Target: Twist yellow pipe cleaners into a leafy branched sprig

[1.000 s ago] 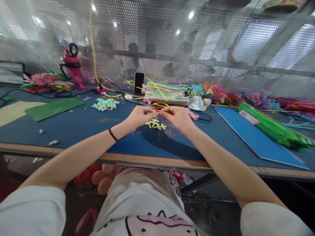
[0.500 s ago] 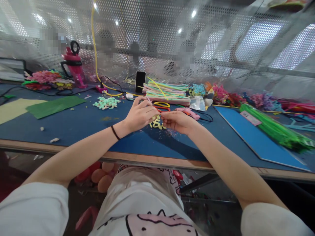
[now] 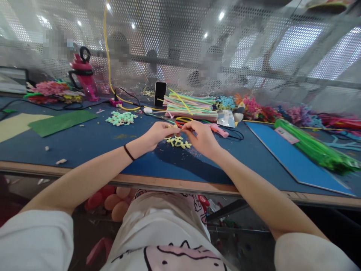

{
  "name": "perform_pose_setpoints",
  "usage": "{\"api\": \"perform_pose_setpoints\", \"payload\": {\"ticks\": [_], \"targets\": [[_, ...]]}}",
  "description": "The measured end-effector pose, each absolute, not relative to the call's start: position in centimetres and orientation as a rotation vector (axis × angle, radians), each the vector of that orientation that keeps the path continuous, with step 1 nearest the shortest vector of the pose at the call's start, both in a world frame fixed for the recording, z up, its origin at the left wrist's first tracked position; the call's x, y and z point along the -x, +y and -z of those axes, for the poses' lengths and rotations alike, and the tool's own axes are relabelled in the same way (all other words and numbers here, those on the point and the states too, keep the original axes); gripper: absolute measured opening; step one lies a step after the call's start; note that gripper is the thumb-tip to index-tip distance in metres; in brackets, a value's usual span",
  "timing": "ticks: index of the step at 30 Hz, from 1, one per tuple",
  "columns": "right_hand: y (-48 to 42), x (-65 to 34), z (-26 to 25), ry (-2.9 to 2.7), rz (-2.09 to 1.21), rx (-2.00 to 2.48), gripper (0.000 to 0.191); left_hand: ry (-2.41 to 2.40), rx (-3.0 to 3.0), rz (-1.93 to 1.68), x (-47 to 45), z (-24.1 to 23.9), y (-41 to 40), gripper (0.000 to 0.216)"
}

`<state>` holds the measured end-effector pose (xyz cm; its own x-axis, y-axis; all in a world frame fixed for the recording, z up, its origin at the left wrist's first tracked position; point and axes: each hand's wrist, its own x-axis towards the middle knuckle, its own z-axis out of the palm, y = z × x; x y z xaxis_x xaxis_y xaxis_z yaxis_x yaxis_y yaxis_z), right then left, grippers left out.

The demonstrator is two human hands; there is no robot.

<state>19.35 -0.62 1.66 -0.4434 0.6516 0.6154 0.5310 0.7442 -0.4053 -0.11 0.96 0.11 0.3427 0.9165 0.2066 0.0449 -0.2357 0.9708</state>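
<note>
My left hand (image 3: pixel 158 134) and my right hand (image 3: pixel 200 137) meet over the blue table (image 3: pixel 93 141), fingertips pinched together on a small yellow pipe-cleaner piece (image 3: pixel 175 127). Just below the fingers lies a little heap of yellow pipe-cleaner shapes (image 3: pixel 178 142). A black band circles my left wrist. Both hands are closed in a pinch.
A stack of pastel pipe cleaners (image 3: pixel 191 107) and a phone (image 3: pixel 160 93) stand behind the hands. Pale green shapes (image 3: pixel 121 118) lie to the left, near green felt (image 3: pixel 60 122). A pink bottle (image 3: pixel 84 77) is far left. Green stems (image 3: pixel 316 148) rest on a blue sheet (image 3: pixel 293 160) at right.
My left hand had lifted and crossed over the heap half a second ago; it has dropped back so both hands pinch together above the yellow shapes again.
</note>
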Motion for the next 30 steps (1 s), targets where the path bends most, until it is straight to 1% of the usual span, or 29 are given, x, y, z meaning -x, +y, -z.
{"api": "perform_pose_setpoints", "payload": {"ticks": [3, 5, 7, 9, 10, 13, 14, 16, 18, 21, 23, 26, 28, 30], "targets": [[-0.6, -19.4, -1.4, -2.193, -0.093, 0.828, 0.016, 0.896, -1.491, -0.918, 0.2, 0.0, 1.4, 0.033], [-0.3, -19.3, -1.3, -2.12, -0.151, 0.921, 0.013, 0.9, -1.648, -0.967, 0.4, 0.1, 1.7, 0.039], [0.0, -19.3, -1.2, -1.982, -0.297, 1.079, 0.011, 0.895, -1.999, -1.146, 0.8, 0.1, 1.9, 0.047], [0.3, -19.4, -1.3, -1.832, -0.582, 1.216, 0.015, 0.865, -2.438, -1.303, 1.4, -0.2, 2.0, 0.058], [0.3, -19.5, -1.3, -1.758, -0.781, 1.255, 0.018, 0.85, -2.639, -1.314, 1.6, -0.3, 2.0, 0.057], [0.1, -19.6, -1.6, -1.547, -1.376, 1.241, 0.028, 0.804, -3.006, -1.196, 2.2, -0.7, 1.8, 0.031], [0.0, -19.7, -1.6, -1.506, -1.493, 1.219, 0.031, 0.787, -3.052, -1.166, 2.3, -0.8, 1.7, 0.025], [-0.2, -19.7, -1.7, -1.506, -1.55, 1.188, 0.034, 0.756, -3.073, -1.145, 2.2, -0.9, 1.5, 0.021], [-0.4, -19.6, -1.8, -1.606, -1.453, 1.159, 0.033, 0.771, -3.031, -1.182, 1.9, -0.7, 1.3, 0.02], [-0.5, -19.3, -1.6, -1.811, -1.17, 1.133, 0.028, 0.902, -2.86, -1.318, 1.1, -0.4, 1.0, 0.021], [-0.5, -19.1, -1.4, -1.945, -0.872, 1.142, 0.023, 1.008, -2.686, -1.377, 0.6, -0.2, 0.8, 0.021], [-0.5, -19.0, -1.0, -2.128, -0.31, 1.086, 0.016, 1.131, -2.341, -1.286, 0.1, -0.2, 0.5, 0.019], [-0.7, -18.9, -0.8, -2.221, 0.005, 1.039, 0.018, 1.181, -2.092, -1.165, 0.0, -0.3, 0.5, 0.022], [-0.8, -18.9, -0.6, -2.294, 0.232, 1.035, 0.022, 1.167, -1.867, -1.062, 0.0, -0.4, 0.6, 0.024]]}}
